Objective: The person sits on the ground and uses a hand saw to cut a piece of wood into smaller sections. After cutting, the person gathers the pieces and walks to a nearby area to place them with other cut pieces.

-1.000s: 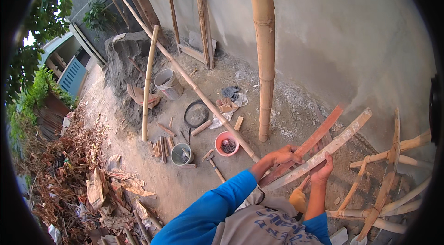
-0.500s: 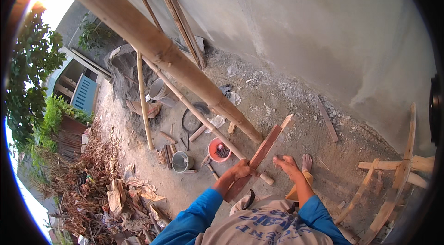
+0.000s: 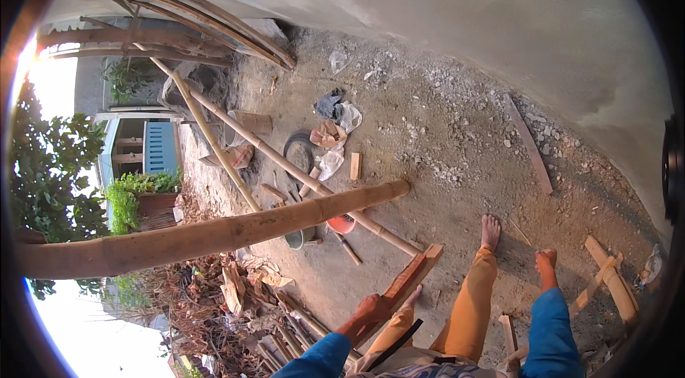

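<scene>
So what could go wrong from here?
The wooden strips are held by the left hand alone, so they might slip or swing. Their far ends appear close to the thin bamboo pole and could knock it. The bare foot on gritty ground might get scraped.

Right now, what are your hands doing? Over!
Left hand gripping flat reddish wooden strips. Right hand curled, contents unclear. Thick tan bamboo pole crosses the view.
</scene>
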Demonstrator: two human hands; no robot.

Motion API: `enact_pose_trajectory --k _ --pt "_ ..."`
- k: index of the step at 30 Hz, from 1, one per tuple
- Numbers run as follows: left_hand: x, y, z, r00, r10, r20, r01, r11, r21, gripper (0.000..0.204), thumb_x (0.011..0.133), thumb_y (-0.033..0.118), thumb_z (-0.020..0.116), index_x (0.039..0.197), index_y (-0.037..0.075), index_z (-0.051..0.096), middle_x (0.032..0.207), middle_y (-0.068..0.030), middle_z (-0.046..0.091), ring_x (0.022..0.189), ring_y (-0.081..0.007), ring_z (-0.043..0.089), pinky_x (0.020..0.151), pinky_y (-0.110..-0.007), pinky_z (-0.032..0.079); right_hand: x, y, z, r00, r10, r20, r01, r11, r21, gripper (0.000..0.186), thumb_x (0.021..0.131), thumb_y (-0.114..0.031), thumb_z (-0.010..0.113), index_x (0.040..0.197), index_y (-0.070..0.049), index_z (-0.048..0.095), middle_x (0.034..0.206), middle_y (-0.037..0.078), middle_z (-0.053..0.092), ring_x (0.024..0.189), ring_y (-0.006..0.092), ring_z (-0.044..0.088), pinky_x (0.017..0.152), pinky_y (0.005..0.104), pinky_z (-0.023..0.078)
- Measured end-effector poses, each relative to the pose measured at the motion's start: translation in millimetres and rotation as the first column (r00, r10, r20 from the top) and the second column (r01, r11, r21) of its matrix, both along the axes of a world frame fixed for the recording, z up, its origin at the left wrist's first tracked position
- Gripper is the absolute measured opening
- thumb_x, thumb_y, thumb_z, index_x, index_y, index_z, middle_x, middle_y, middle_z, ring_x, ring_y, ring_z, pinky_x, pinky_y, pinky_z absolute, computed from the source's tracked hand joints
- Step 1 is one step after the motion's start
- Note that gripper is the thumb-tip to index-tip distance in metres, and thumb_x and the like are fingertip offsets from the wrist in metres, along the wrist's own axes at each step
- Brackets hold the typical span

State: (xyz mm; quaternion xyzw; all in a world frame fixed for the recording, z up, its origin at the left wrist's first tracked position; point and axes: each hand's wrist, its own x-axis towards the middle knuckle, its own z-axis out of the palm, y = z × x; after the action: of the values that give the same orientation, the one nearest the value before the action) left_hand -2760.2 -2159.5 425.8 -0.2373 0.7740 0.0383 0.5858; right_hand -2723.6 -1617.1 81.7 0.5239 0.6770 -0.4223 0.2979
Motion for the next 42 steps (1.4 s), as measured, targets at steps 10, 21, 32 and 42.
enact_pose_trajectory --k 10,21,32,42 --pt "-11.4 24.5 -21.8 0.969 -0.115 0.219 0.123 0.992 -0.021 0.067 0.083 0.044 0.072 0.122 -0.008 0.056 0.115 -0.0366 0.07 0.113 -0.0487 0.068 0.098 -0.053 0.054 -138.5 36.9 -154.9 0.992 0.108 -0.072 -0.103 0.992 0.072 0.044 0.098 -0.026 0.074 0.13 0.004 0.066 0.136 0.023 0.063 0.121 0.0375 0.065 0.099 0.0511 0.057" --pt "-14.4 28.5 -21.5 0.935 -0.209 0.285 0.261 0.952 -0.158 0.08 0.07 0.046 0.085 0.121 -0.004 0.049 0.112 -0.0297 0.067 0.108 -0.0469 0.067 0.092 -0.053 0.054 -253.9 6.9 -184.8 0.884 0.459 0.084 -0.447 0.782 0.435 0.075 0.094 -0.029 0.075 0.157 -0.008 0.039 0.158 0.018 0.041 0.143 0.0395 0.044 0.111 0.0581 0.043" --pt "11.5 8.5 -18.7 0.973 -0.154 0.17 0.182 0.969 -0.167 0.084 0.068 0.041 0.089 0.125 -0.002 0.045 0.111 -0.0296 0.065 0.105 -0.0465 0.067 0.088 -0.053 0.054 -249.4 31.1 -179.8 0.847 0.514 -0.135 -0.506 0.858 0.088 0.086 0.08 -0.036 0.081 0.15 -0.003 0.043 0.145 0.026 0.058 0.133 0.0413 0.057 0.111 0.0502 0.045" --pt "13.8 4.3 13.0 0.971 -0.229 0.07 0.236 0.966 -0.105 0.08 0.066 0.036 0.092 0.121 -0.003 0.047 0.099 -0.0264 0.068 0.096 -0.0457 0.069 0.084 -0.053 0.054 -185.8 -32.2 12.7 0.85 -0.501 -0.162 0.184 0.571 -0.8 0.045 0.085 -0.023 0.075 0.122 0.003 0.069 0.094 0.01 0.072 0.079 0.021 0.071 0.067 0.0372 0.06"
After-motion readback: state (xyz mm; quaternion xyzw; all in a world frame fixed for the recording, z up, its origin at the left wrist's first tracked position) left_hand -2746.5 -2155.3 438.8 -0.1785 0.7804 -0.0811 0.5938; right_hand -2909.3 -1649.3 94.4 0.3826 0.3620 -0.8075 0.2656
